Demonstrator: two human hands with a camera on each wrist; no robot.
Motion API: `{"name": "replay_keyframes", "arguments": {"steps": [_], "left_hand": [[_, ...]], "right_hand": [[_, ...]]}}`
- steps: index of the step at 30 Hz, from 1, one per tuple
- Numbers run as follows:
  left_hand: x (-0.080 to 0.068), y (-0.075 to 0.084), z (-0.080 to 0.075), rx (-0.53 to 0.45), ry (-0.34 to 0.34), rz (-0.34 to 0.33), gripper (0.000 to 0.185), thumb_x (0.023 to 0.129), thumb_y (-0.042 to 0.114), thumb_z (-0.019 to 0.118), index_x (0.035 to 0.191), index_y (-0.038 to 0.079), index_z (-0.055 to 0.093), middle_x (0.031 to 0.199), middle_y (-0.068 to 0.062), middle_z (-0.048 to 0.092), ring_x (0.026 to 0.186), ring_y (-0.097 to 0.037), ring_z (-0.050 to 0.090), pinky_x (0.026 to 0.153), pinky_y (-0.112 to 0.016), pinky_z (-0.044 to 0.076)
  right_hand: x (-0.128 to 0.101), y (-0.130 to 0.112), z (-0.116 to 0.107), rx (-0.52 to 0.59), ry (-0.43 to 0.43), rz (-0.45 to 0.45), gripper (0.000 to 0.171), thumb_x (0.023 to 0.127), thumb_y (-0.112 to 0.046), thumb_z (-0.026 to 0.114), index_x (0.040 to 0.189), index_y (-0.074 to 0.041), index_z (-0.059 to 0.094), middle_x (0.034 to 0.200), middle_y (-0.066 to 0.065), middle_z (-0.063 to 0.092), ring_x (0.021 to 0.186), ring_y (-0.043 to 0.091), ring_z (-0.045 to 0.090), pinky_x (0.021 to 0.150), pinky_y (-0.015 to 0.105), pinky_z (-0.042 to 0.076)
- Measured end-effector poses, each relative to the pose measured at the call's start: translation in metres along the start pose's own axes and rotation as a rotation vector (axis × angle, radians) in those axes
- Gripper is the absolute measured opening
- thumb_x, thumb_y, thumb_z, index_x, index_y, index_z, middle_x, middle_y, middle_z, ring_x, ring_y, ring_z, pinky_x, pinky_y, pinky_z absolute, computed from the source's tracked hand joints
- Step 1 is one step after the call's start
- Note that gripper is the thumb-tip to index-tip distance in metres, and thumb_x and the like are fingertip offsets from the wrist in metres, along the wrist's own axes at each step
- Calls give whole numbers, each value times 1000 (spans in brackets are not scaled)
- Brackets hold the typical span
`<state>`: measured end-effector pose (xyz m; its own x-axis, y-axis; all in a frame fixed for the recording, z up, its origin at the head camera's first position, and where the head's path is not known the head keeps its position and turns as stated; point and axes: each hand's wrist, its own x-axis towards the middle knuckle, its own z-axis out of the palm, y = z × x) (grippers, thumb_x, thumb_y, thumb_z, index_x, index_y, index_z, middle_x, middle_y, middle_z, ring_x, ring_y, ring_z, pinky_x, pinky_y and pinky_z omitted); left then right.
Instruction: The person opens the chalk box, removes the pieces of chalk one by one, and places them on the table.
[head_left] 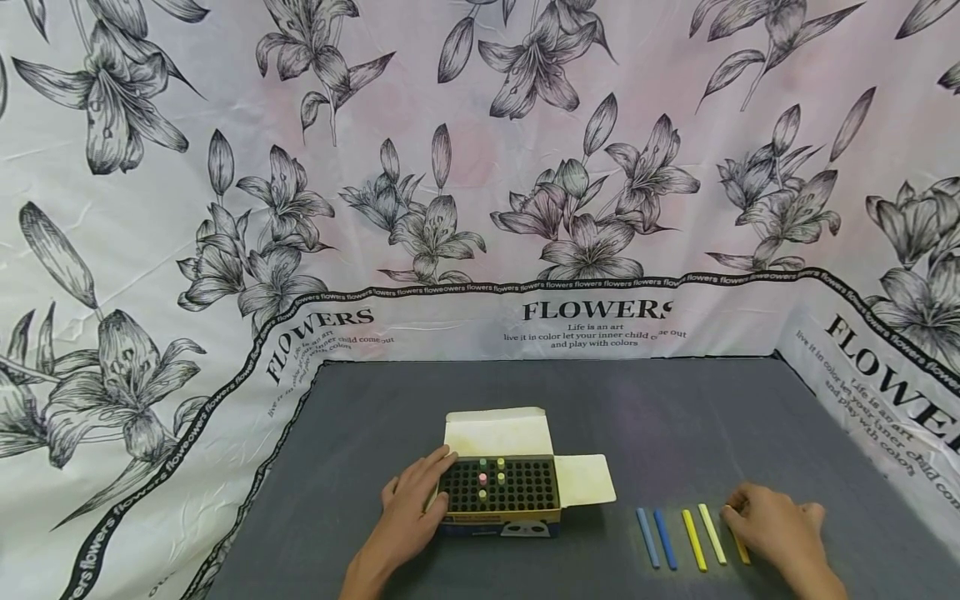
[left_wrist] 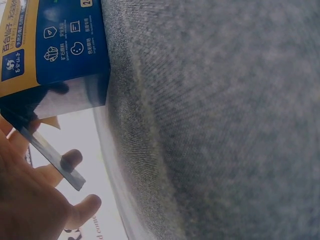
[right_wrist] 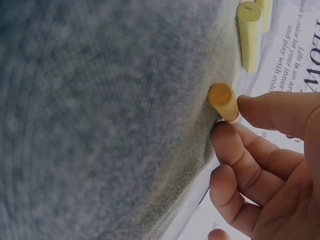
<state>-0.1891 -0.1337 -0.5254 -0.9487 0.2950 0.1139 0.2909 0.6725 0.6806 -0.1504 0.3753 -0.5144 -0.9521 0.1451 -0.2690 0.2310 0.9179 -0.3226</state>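
Blue-and-yellow cardboard box (head_left: 480, 518): 5 coloured chalk ends (head_left: 483, 479) in black perforated insert (head_left: 536, 492); left hand (head_left: 408, 508) rests relaxed against left side. Right hand (head_left: 780, 525) pinches orange-yellow chalk stick (right_wrist: 223, 97), right end of 5-stick row, grey cloth (head_left: 622, 400). Step, apparently: pickup; next move seems to call for straight lift.

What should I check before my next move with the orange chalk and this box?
1. Box open, flaps folded out: ok.
2. Free holes in the box: ok, most have no chalk.
3. Left hand at the box's left side: ok.
4. Orange chalk pinched by the right hand: ok.
5. Orange chalk lifted fully off the table: cannot tell.
6. Table bare between right hand and box: not ok, four other chalk sticks lie there.
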Motion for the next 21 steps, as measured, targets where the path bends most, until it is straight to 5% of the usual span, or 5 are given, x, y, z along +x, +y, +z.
{"name": "replay_keyframes", "arguments": {"steps": [11,21], "left_hand": [[0,0,0,-10,-4,-5,50,106,23,49,155,32,45,165,1,36,152,-43,28,108,-76,12],[0,-1,1,-2,-5,-11,51,105,23,49,154,34,44,165,2,37,152,-42,28,108,-76,13]], "right_hand": [[-5,0,-2,86,60,31,44,98,-42,59,115,-2,70,89,7,76,68,22,59,74,55,31],[-14,-51,10,209,551,-152,29,96,-25,69,114,-2,72,82,5,74,68,19,58,72,49,22]]}}
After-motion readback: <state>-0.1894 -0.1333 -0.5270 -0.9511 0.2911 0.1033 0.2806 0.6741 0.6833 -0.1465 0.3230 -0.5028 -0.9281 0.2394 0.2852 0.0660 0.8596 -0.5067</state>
